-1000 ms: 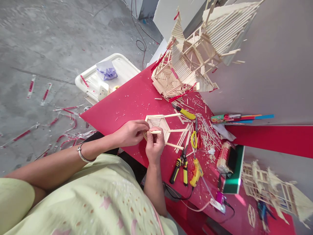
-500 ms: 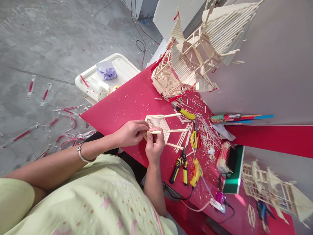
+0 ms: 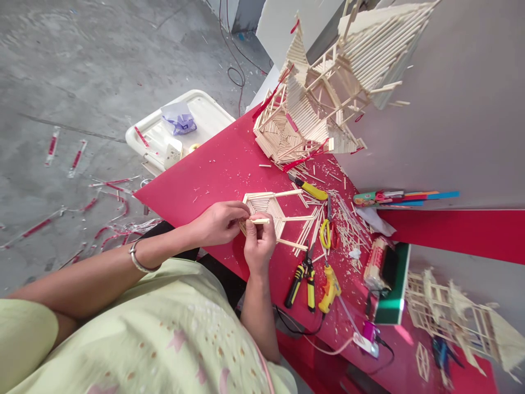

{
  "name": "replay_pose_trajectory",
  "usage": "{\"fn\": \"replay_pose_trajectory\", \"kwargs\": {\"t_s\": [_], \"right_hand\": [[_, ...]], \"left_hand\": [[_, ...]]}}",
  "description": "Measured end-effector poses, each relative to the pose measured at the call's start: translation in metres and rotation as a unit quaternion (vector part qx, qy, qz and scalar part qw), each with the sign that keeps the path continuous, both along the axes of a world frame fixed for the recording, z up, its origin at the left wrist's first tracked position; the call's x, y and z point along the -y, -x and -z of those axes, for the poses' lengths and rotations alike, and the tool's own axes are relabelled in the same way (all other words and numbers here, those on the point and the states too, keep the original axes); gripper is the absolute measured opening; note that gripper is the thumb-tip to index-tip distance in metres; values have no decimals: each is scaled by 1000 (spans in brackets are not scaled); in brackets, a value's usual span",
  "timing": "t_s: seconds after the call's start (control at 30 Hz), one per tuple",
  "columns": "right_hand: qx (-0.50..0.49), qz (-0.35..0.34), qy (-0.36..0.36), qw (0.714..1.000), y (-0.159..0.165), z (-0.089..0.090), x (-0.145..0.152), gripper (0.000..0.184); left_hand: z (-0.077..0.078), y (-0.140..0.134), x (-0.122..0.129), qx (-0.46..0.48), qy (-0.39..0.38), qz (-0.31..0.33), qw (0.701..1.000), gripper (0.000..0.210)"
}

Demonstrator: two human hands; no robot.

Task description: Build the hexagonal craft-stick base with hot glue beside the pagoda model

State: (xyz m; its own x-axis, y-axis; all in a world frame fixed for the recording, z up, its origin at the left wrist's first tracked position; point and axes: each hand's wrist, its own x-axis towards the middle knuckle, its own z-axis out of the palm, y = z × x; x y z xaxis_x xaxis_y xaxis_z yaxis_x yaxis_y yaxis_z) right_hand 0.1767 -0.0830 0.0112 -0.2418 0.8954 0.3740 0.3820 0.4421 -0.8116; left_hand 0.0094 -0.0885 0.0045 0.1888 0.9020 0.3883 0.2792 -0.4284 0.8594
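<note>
My left hand (image 3: 223, 223), with a bracelet on its wrist, has its fingers pinched at the near-left corner of a frame of thin wooden sticks (image 3: 262, 203). My right hand (image 3: 260, 245) grips a short wooden stick (image 3: 261, 221) between thumb and fingers. The left end of that stick meets my left fingertips, which partly cover the corner. The frame lies flat on the red tabletop (image 3: 205, 189); several of its sticks project to the right.
Right of the frame lie a yellow utility knife (image 3: 314, 190), yellow-handled scissors (image 3: 325, 234), wire strippers (image 3: 301, 282), a corded glue gun (image 3: 329, 289) and loose sticks (image 3: 348, 219). A large stick-built pavilion model (image 3: 311, 104) stands behind. A white stool (image 3: 200, 104) is beyond the table edge.
</note>
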Motion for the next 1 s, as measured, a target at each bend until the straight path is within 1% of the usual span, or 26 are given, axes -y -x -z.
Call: {"fn": "replay_pose_trajectory", "kwargs": {"t_s": [0.27, 0.4, 0.57, 1.0], "right_hand": [[2, -3, -7, 1000, 0, -2, 0, 4], [11, 1, -8, 1000, 0, -2, 0, 5], [0, 1, -1, 1000, 0, -1, 0, 4], [12, 2, -6, 1000, 0, -2, 0, 5]], "left_hand": [[-2, 0, 0, 1, 1, 0, 1000, 35], [-1, 0, 0, 2, -3, 2, 1000, 36], [0, 0, 0, 3, -2, 2, 1000, 35], [-1, 0, 0, 1, 0, 1, 1000, 35]]}}
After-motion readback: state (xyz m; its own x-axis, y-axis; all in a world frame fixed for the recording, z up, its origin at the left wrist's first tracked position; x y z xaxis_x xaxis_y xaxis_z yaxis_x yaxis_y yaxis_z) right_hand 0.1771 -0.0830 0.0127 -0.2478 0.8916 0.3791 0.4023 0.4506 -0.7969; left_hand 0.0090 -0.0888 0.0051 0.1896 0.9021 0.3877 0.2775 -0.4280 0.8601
